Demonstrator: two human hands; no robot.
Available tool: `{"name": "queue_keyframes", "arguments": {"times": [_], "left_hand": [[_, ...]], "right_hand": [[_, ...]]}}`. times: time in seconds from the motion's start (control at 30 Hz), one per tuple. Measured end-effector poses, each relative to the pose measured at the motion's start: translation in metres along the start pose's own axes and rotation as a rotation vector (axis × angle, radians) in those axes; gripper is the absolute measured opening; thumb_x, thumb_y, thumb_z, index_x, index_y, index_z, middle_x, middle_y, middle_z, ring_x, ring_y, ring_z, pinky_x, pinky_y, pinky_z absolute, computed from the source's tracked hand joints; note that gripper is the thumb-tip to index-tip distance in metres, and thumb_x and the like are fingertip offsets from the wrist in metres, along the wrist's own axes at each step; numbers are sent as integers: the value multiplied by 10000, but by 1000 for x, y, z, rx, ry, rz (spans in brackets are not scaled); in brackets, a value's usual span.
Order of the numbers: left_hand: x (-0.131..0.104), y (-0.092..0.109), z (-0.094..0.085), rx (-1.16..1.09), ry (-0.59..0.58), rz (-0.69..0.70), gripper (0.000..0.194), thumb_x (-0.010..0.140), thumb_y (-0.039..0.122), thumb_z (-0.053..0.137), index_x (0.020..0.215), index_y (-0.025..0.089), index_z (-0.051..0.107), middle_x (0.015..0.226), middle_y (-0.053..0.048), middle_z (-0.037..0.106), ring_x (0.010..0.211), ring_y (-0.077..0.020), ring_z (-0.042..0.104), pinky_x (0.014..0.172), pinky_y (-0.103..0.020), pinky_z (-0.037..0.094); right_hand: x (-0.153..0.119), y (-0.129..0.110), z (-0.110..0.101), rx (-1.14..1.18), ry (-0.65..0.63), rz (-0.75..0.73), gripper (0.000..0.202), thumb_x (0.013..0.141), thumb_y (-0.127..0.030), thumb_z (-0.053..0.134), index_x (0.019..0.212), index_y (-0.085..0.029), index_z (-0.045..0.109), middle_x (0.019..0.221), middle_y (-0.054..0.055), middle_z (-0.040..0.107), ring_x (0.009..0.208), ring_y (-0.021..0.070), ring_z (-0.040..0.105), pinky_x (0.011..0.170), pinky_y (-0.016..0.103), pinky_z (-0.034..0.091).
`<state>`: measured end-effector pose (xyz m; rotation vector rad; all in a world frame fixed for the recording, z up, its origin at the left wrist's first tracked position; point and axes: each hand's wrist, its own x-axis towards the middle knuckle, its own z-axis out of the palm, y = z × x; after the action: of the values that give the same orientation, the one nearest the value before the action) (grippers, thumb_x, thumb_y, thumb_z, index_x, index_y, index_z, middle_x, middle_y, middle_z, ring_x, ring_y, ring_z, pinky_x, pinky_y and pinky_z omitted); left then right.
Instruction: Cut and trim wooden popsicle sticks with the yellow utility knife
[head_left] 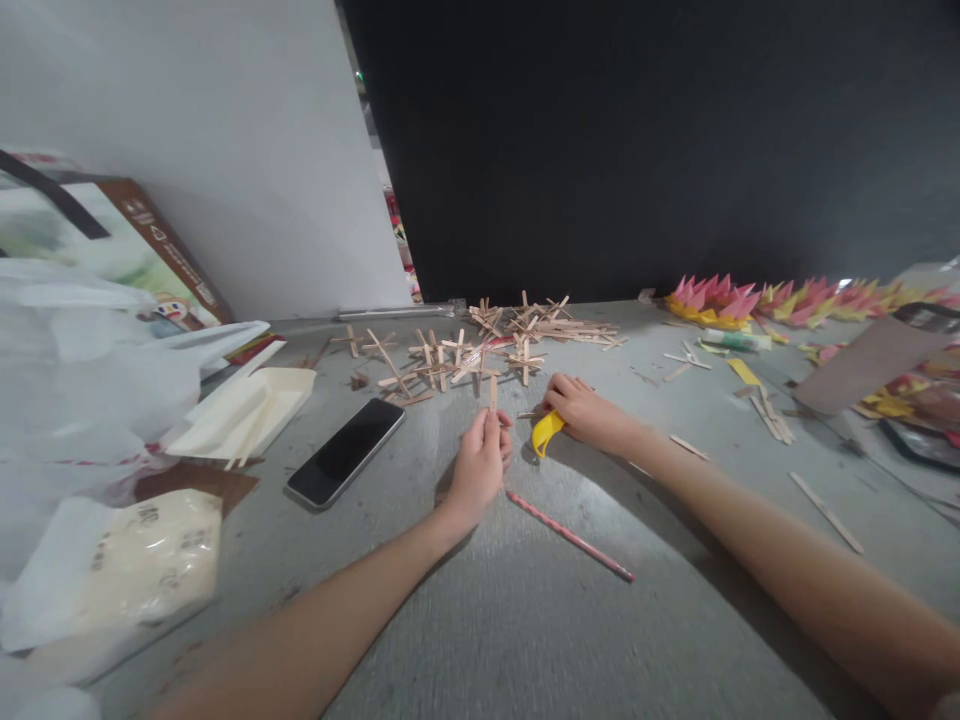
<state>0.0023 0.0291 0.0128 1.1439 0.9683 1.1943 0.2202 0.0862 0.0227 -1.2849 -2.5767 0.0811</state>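
My left hand (482, 455), near the middle of the grey table (450, 620), pinches an upright wooden stick (493, 393) between thumb and fingers. To its right, my right hand (576, 405) has its fingers curled down near the tabletop, with a yellow tool (547, 433) held under the palm. A small stick end shows beside its fingertips; what the fingertips touch is hidden. A pink pencil (574, 537) lies on the table below both hands. Beyond them are crossed wooden sticks (525, 358) in a loose pile.
At the left are a black phone (346, 452), a pale tray (259, 415) with chopsticks, a wrapped packet (157, 555) and a white plastic bag (82, 370). Pink and yellow paper flowers (712, 300), a glue stick (735, 341), loose sticks (825, 512) and a tumbler (862, 365) stand or lie at the right.
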Motion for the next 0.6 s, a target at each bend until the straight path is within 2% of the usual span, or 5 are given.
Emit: {"name": "queue_keyframes", "arguments": {"times": [0.13,0.2,0.3,0.43,0.6], "left_hand": [[0,2,0,69,27,30,458,998,613,509,1071,176,623,603,86,368,449,-85,281,432,-198,237],[1,0,-1,97,58,50,473,1001,600,517,1188,179,623,632,71,425,472,-95,336,442,-199,265],[2,-2,-1,58,93,31,484,999,553,544,1333,204,564,688,55,496,515,-103,416,464,-188,308],[0,-2,-1,-60,83,-36,489,992,466,566,1421,245,492,777,39,537,610,-100,522,551,-169,402],[-3,-1,-1,-3,54,17,481,998,483,538,1404,228,510,722,46,512,583,-107,491,529,-177,395]], "right_hand": [[1,-6,-4,255,64,50,172,933,-123,550,1087,-152,620,1058,117,675,950,225,615,859,330,466],[2,-13,-10,424,73,135,148,989,-244,519,1079,-168,608,846,29,661,737,177,575,708,274,441],[4,-30,-19,667,144,173,302,1012,-436,513,1029,-166,648,800,1,624,699,150,511,669,259,395],[4,-48,-25,727,132,245,380,951,-522,591,903,-158,690,721,-22,564,651,132,441,615,258,328],[3,-58,-31,777,83,294,421,910,-560,622,835,-154,706,672,-27,510,635,130,423,606,262,320]]}}
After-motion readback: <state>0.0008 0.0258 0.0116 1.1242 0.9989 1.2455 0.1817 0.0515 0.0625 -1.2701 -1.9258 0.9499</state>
